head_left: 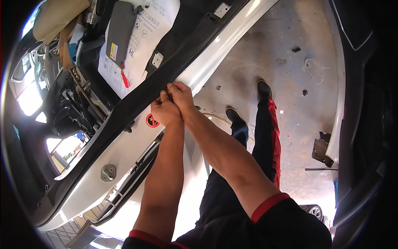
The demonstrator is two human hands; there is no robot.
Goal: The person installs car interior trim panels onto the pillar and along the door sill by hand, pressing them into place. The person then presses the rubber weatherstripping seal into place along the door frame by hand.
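My left hand (166, 112) and my right hand (181, 97) meet side by side at the edge of a car's door opening. Fingers of both are closed at the black door seal (137, 103), a long strip running along the white car body frame (93, 186). Bent fingers hide the exact spot they grip. A round red-and-black sticker (152, 120) shows on the white metal beside my left hand. Farther down the frame sits a metal door striker (108, 172).
Inside the car, a grey sun-visor-like panel (120, 33) with a yellow label lies on white printed paper (155, 25), near a small red-ended object (125, 79). The concrete floor (286, 62) holds dark scraps, a thin white loop (316, 71) and a metal bracket (321, 149).
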